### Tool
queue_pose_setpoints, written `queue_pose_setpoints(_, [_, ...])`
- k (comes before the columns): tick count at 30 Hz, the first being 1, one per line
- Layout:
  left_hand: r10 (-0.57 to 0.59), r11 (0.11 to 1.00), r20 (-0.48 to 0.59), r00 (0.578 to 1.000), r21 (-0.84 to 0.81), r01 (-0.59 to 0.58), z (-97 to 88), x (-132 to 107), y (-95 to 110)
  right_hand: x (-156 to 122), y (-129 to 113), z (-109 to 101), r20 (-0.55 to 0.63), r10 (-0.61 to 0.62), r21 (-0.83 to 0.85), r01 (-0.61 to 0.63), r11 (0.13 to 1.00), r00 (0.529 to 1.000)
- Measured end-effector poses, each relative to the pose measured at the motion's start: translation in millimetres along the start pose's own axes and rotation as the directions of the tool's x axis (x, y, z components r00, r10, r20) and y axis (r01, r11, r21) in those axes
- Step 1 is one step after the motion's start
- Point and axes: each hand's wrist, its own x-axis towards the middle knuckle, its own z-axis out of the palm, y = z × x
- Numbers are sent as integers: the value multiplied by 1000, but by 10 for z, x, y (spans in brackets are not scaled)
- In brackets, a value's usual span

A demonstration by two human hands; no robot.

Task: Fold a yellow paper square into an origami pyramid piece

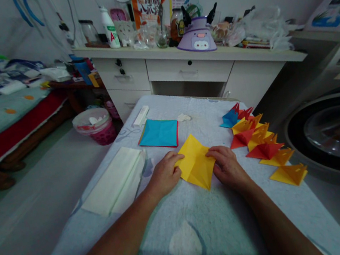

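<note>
And here we are over the yellow origami sheet [194,162], right in the middle of the cloth-covered table [227,233], turned like a diamond, one corner pointing away from us and one towards us. Our left hand [166,173] has the left corner pinched between thumb and fingers; our right hand [229,167] grips the sheet by its right corner, fingertips on the paper. Look at those creases, fanning down to the near corner! Whether the middle lies flat on the cloth or floats just above it, we cannot tell.

Just beyond our left hand sits a stack of square papers [159,133], turquoise on top, red peeking out at the edge. Behind it we spot a slim white box [141,116], and to the stack's right a crumpled white scrap [184,117]. Over on the left lies a long white packet [113,180], apart from our left hand.

Now to the right side, and what a line-up: folded paper figures [267,151] run along the table edge in yellow, red and blue, pointed tips up, the far ones crowded together, all apart from our right hand. Past them stands a front-loading washing machine [333,109], and straight ahead, a purple visor [197,38] perches on the white desk [186,70].
</note>
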Motion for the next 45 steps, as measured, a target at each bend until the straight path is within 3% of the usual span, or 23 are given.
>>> queue_pose_setpoints(6, [-1, 999, 5, 1000, 46, 1, 0, -6, 4, -17, -30, 36, 31, -114, -80, 117, 990, 993])
queue_pose_setpoints(14, [26, 996, -19, 999, 81, -24, 31, -20, -39, -21, 8, 26, 135, -75, -92, 88, 992, 988])
queue_pose_setpoints(25, [109, 974, -118, 987, 213, -82, -2, -21, -19, -28, -25, 41, 119, -98, 13, 97, 995, 988])
queue_pose_setpoints(33, [183, 961, -72, 980, 221, -163, 2, -41, 32, -31, 0, 70, 90, -115, 21, 113, 993, 989])
queue_pose_setpoints(45, [106, 971, 123, 987, 200, -129, -80, -81, 146, -13, -50, 15, 32, -111, 111, 107, 988, 993])
